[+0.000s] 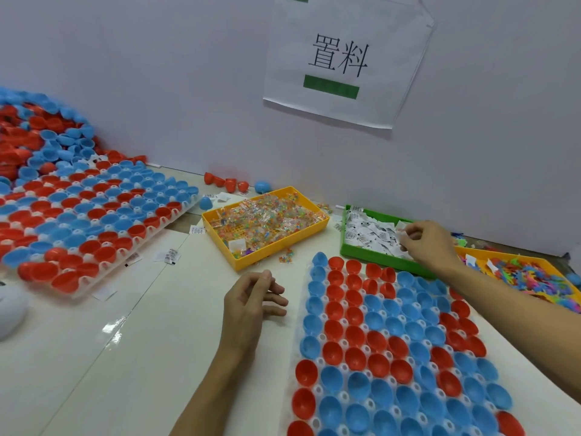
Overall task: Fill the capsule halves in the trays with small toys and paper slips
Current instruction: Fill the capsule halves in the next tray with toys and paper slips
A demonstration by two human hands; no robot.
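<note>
A white tray (306, 350) of red and blue capsule halves lies in front of me at the lower right; the halves look empty. My right hand (429, 243) reaches into the green bin (355, 254) of white paper slips (374, 236) and pinches slips at its right end. My left hand (251, 306) hovers over the table just left of the tray, fingers loosely curled, holding nothing. A yellow bin (251, 262) holds small bagged toys (267, 218). Another yellow bin (471, 251) at the far right holds colourful plastic toys (531, 278).
A second tray (151, 234) of capsule halves lies at the left, with a heap of loose halves (34, 133) behind it. A few loose capsule halves (226, 182) and stray slips (168, 256) lie on the white table. A wall with a paper sign (342, 58) closes the back.
</note>
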